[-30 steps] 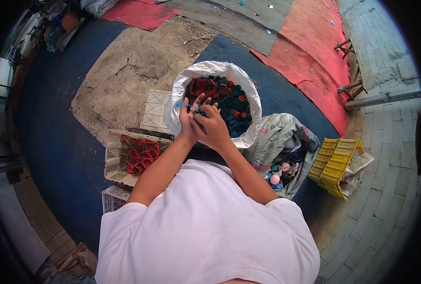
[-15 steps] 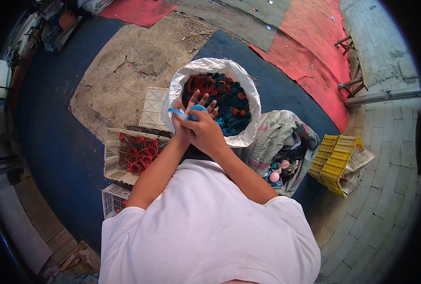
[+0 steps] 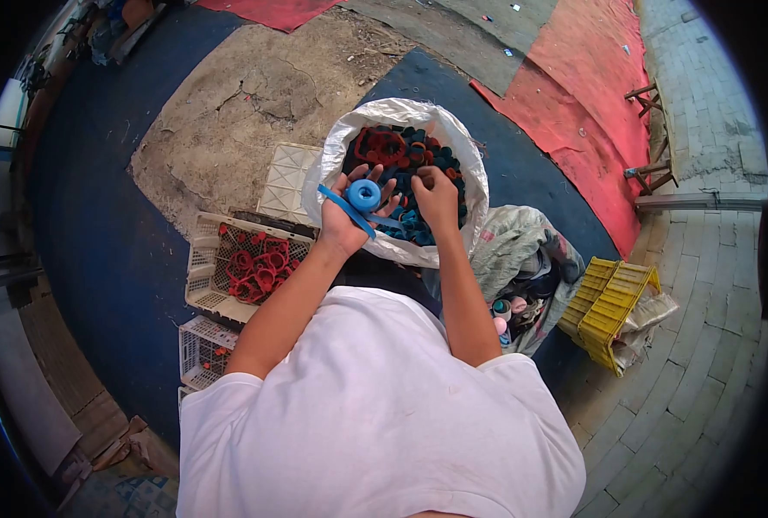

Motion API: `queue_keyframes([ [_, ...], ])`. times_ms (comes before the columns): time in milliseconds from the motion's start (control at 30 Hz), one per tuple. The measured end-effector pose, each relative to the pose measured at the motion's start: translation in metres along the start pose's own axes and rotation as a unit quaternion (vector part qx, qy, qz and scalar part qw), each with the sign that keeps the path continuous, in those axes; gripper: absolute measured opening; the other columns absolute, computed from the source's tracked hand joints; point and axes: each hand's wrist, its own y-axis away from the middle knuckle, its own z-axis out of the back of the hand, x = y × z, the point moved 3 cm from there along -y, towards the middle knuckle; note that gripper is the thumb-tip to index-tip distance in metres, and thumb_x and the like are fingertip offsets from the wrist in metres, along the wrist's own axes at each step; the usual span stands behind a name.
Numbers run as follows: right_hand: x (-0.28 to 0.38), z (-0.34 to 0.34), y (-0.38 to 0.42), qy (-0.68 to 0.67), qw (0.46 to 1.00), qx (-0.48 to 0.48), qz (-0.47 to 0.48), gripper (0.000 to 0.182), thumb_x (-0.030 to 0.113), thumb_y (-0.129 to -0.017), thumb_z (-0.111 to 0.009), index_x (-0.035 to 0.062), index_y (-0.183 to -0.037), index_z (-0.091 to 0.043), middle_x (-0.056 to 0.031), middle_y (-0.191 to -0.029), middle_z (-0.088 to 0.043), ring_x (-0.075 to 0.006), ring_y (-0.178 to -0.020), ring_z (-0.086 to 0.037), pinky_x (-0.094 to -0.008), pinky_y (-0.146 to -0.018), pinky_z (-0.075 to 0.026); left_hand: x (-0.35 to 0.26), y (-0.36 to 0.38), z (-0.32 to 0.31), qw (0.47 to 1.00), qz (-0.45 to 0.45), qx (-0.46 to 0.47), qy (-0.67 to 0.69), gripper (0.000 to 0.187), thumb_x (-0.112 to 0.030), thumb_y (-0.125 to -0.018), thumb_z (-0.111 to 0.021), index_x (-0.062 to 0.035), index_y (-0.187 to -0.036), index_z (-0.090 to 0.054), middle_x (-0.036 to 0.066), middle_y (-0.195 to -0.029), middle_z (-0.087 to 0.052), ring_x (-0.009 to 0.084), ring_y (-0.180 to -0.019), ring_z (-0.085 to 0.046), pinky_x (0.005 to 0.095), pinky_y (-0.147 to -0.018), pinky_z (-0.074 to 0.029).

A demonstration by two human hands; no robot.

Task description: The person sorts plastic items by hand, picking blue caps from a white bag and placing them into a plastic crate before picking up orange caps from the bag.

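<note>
My left hand [image 3: 342,226] is palm up over the near left rim of a white woven sack [image 3: 323,164]. On its palm and bent fingers rests a blue round plastic piece [image 3: 365,196] with a hole in its middle. Blue strips [image 3: 347,211] lie across the palm beneath it and stick out on both sides. My right hand [image 3: 437,198] is apart from it, above the sack, with fingers curled together; whatever they hold, if anything, is hidden. Inside the sack are many dark teal caps [image 3: 414,226], some orange ones, and red ring-shaped pieces [image 3: 382,147].
Left of me a cream crate [image 3: 207,289] holds red rings [image 3: 259,268], with a white crate [image 3: 201,350] nearer. A pale crate [image 3: 287,183] lies behind. At right are a grey-green sack [image 3: 509,233] of mixed items, yellow crates [image 3: 604,302] and a wooden stool [image 3: 652,142].
My right hand has left the blue piece and moved right over the sack. My left palm is now uncovered, showing the round piece and strips. The view has shifted slightly.
</note>
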Motion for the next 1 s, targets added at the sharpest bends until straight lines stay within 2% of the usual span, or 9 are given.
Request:
queue_keyframes([
  [33, -0.021, -0.01, -0.01, 0.077, 0.996, 0.035, -0.035, 0.031, 0.022, -0.082, -0.072, 0.0029, -0.106, -0.074, -0.0175, -0.098, -0.073, -0.0364, -0.09, -0.072, -0.046, -0.083, -0.057, 0.001, 0.0, 0.0, 1.0, 0.0, -0.002, -0.003, 0.044, -0.037, -0.109, -0.033, -0.0101, -0.119, -0.067, 0.013, -0.135, -0.064, 0.0404, -0.124, -0.06, 0.0597, -0.105, -0.047],
  [133, -0.047, -0.028, -0.019, 0.201, 0.972, 0.08, -0.088, 0.038, 0.029, -0.08, -0.074, 0.0046, -0.109, -0.074, -0.0214, -0.108, -0.073, -0.0378, -0.1, -0.072, -0.0451, -0.088, -0.057, 0.002, -0.001, 0.0, 1.0, 0.006, -0.005, -0.003, 0.049, -0.04, -0.11, -0.029, -0.0107, -0.122, -0.067, 0.013, -0.136, -0.063, 0.0403, -0.125, -0.059, 0.0588, -0.105, -0.047],
  [267, -0.049, -0.037, -0.022, 0.26, 0.958, 0.075, -0.092, 0.033, 0.027, -0.079, -0.074, 0.0064, -0.105, -0.075, -0.0192, -0.107, -0.074, -0.0385, -0.101, -0.071, -0.0456, -0.086, -0.057, -0.001, -0.001, -0.002, 1.0, 0.008, -0.008, -0.006, 0.051, -0.041, -0.11, -0.027, -0.0118, -0.125, -0.066, 0.013, -0.136, -0.063, 0.0401, -0.125, -0.059, 0.0574, -0.106, -0.047],
  [467, -0.051, -0.018, -0.017, 0.143, 0.984, 0.003, -0.106, 0.025, 0.027, -0.081, -0.073, 0.0048, -0.091, -0.076, -0.016, -0.096, -0.075, -0.0368, -0.094, -0.072, -0.0442, -0.081, -0.056, -0.009, 0.001, -0.004, 1.0, 0.002, -0.009, -0.01, 0.049, -0.04, -0.11, -0.029, -0.0123, -0.125, -0.066, 0.012, -0.136, -0.063, 0.039, -0.126, -0.059, 0.0564, -0.106, -0.047],
  [567, -0.043, -0.008, -0.017, 0.124, 0.988, -0.058, -0.071, 0.021, 0.022, -0.08, -0.07, 0.0042, -0.093, -0.073, -0.0202, -0.093, -0.074, -0.0377, -0.093, -0.072, -0.047, -0.08, -0.056, -0.015, 0.004, -0.008, 1.0, -0.001, -0.008, -0.007, 0.047, -0.039, -0.11, -0.031, -0.0124, -0.126, -0.066, 0.012, -0.136, -0.063, 0.0384, -0.126, -0.059, 0.0561, -0.106, -0.047],
  [767, -0.023, -0.046, -0.048, 0.056, 0.994, 0.018, 0.09, 0.034, 0.015, -0.084, -0.06, -0.0005, -0.114, -0.062, -0.0263, -0.099, -0.071, -0.0448, -0.098, -0.068, -0.0518, -0.084, -0.054, -0.02, 0.005, -0.008, 1.0, -0.001, 0.004, -0.014, 0.046, -0.037, -0.11, -0.031, -0.0133, -0.129, -0.065, 0.013, -0.137, -0.062, 0.038, -0.126, -0.059, 0.0557, -0.107, -0.048],
  [867, -0.038, -0.085, -0.069, 0.145, 0.983, 0.039, 0.108, 0.032, 0.013, -0.086, -0.053, -0.0027, -0.113, -0.06, -0.0277, -0.106, -0.07, -0.0479, -0.099, -0.067, -0.0521, -0.087, -0.055, -0.021, 0.004, -0.005, 1.0, 0.002, -0.009, -0.022, 0.047, -0.039, -0.111, -0.03, -0.014, -0.13, -0.064, 0.013, -0.137, -0.062, 0.038, -0.125, -0.059, 0.0559, -0.106, -0.048],
  [900, -0.035, -0.089, -0.07, 0.185, 0.976, 0.079, 0.079, 0.035, 0.017, -0.086, -0.052, -0.0033, -0.113, -0.061, -0.0281, -0.113, -0.068, -0.0489, -0.098, -0.067, -0.0528, -0.088, -0.055, -0.021, 0.004, -0.004, 1.0, 0.005, -0.008, -0.022, 0.048, -0.04, -0.111, -0.029, -0.0142, -0.13, -0.064, 0.013, -0.137, -0.062, 0.038, -0.125, -0.059, 0.056, -0.106, -0.048],
  [1000, -0.028, -0.096, -0.067, 0.244, 0.959, 0.137, 0.038, 0.042, 0.023, -0.083, -0.062, -0.0007, -0.118, -0.062, -0.0252, -0.111, -0.07, -0.0444, -0.099, -0.069, -0.0519, -0.085, -0.057, -0.021, 0.005, -0.001, 1.0, 0.009, 0.0, -0.015, 0.049, -0.042, -0.111, -0.027, -0.0147, -0.132, -0.062, 0.013, -0.137, -0.062, 0.0381, -0.125, -0.059, 0.0564, -0.106, -0.048],
])
